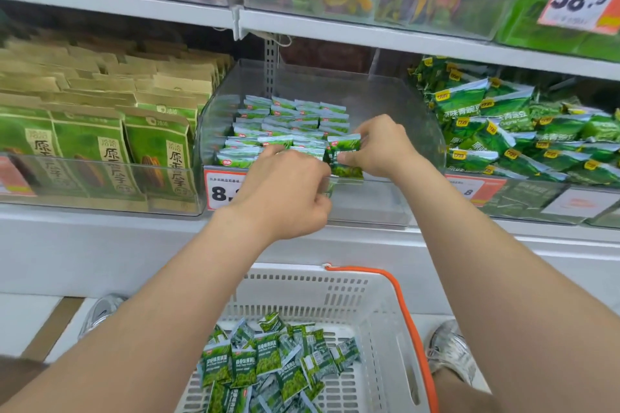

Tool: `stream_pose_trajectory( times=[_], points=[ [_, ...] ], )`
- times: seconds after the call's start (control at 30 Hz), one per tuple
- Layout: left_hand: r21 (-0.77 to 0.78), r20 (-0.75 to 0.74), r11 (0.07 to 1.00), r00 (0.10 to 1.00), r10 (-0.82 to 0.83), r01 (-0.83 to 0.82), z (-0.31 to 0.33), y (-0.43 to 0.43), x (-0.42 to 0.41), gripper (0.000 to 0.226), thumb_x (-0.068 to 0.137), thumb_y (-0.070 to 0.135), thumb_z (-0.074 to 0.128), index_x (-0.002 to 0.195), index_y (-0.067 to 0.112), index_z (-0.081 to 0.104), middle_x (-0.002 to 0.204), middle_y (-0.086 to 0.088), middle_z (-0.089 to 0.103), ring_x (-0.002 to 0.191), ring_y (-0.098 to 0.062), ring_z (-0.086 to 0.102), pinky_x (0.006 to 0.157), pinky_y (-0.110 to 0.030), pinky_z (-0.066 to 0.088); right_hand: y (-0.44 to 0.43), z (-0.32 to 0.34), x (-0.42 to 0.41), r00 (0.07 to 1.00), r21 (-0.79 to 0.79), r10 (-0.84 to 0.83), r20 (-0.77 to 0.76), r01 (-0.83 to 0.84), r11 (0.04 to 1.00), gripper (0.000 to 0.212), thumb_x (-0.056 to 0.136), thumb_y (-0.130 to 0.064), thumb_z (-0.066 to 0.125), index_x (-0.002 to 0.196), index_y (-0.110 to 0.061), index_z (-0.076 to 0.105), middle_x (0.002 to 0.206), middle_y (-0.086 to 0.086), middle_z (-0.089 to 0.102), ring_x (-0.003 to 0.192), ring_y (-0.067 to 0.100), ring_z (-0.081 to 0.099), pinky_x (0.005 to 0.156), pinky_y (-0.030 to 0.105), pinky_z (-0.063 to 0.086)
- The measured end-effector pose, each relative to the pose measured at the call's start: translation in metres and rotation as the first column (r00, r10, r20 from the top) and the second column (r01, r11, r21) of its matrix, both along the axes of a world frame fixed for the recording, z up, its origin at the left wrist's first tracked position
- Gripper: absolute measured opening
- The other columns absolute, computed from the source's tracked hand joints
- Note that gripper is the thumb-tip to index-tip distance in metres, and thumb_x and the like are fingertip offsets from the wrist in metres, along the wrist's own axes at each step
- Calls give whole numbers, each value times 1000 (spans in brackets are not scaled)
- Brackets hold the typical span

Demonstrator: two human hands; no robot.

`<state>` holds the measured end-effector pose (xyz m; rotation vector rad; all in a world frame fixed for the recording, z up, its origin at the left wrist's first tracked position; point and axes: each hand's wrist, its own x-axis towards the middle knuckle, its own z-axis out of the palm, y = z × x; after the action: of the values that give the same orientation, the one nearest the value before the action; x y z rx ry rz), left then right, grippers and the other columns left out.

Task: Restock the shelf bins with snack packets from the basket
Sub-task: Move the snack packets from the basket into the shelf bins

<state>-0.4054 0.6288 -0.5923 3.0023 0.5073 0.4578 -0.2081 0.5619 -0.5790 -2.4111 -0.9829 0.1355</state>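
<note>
Fingers (365, 131) of right hand (382, 147) pinching snack packet (345, 148), upright, long axis vertical, at bin (372, 203)

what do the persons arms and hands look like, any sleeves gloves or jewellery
The left forearm and right forearm are bare to the frame edge, no sleeves in view. The left hand and right hand wear no gloves; no watch, bracelet or ring shows on the visible sides.

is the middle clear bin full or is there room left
Partly full. Neat rows of small green packets fill the left of the clear bin; its right side is bare.
</note>
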Motion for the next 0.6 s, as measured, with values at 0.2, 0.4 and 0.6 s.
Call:
stream_pose_trajectory(
  times=[0.2, 0.4, 0.6],
  points=[
    [-14, 84, 1000, 996, 10, -9, -6, 6, 4, 16, 78, 40, 55, 83, 30, 66, 74, 7, 65, 80, -21, 61, 70, -33, 34, 24, -1, 11, 982, -225, -32, -184, -10, 974, 72, 84, -32, 87, 141, -6, 52, 129, 18, 62, 97, 33, 74, 92, 41, 61],
    [40, 117, 999, 993, 22, -26, -13, 5, 4, 21, 79, 46, 51, 87, 32, 65, 78, 8, 64, 80, -21, 62, 67, -33, 33, 33, -4, 19, 922, -64, -68, -382, 47, 997, 60, 74, -12, 94, 121, 3, 59, 102, 16, 70, 86, 33, 77, 84, 45, 64],
    [45, 121, 998, 992, 27, -33, -12, 2, 2, 18, 81, 46, 53, 88, 32, 64, 81, 9, 64, 79, -20, 61, 68, -34, 31, 31, -5, 10, 998, -105, -45, -54, 40, 994, 61, 68, -37, 98, 110, -10, 62, 107, 4, 51, 95, 27, 68, 80, 44, 64]
  ],
)
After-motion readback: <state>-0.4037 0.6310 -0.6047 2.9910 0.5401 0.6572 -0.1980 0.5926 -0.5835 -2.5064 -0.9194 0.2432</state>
